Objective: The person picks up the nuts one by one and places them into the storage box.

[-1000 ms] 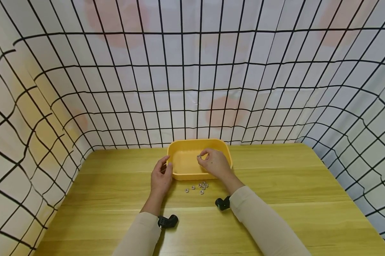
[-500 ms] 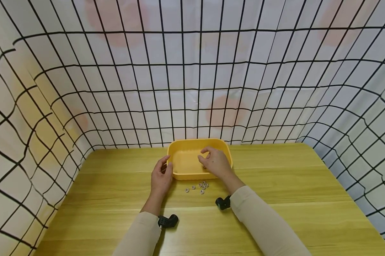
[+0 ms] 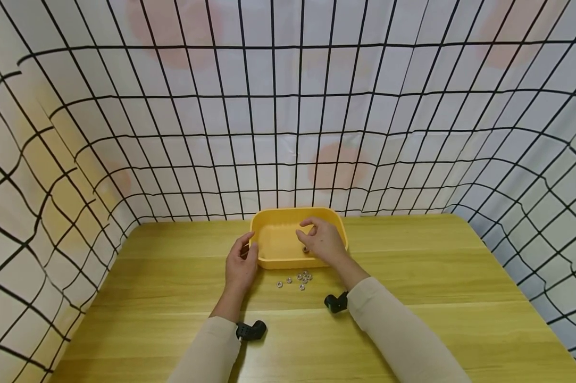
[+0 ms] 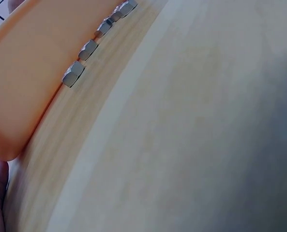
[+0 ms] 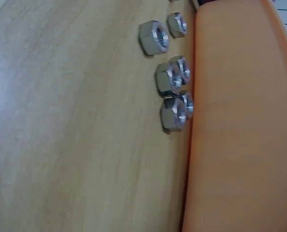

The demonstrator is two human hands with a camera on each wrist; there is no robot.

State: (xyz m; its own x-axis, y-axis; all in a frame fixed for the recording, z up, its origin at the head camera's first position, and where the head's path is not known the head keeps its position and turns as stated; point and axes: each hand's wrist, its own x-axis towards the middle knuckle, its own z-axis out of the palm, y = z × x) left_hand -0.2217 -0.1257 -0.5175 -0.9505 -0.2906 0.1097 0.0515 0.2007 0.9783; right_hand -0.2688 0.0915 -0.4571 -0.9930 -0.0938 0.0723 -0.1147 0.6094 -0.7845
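Several nuts (image 5: 168, 79) lie beside the tray (image 3: 288, 264) — right hand (image 3: 323, 242) over it.

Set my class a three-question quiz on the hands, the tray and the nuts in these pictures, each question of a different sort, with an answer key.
1. Multiple choice: where is the right hand relative to the yellow tray?
A) beneath it
B) over its inside
C) behind it

2. True or false: in the head view, the hex nuts on the wooden table lie beyond the tray.

3. Fill in: the left hand is at the tray's ____ end.

Key: 1. B. 2. False: they lie on its near side. 3. left.
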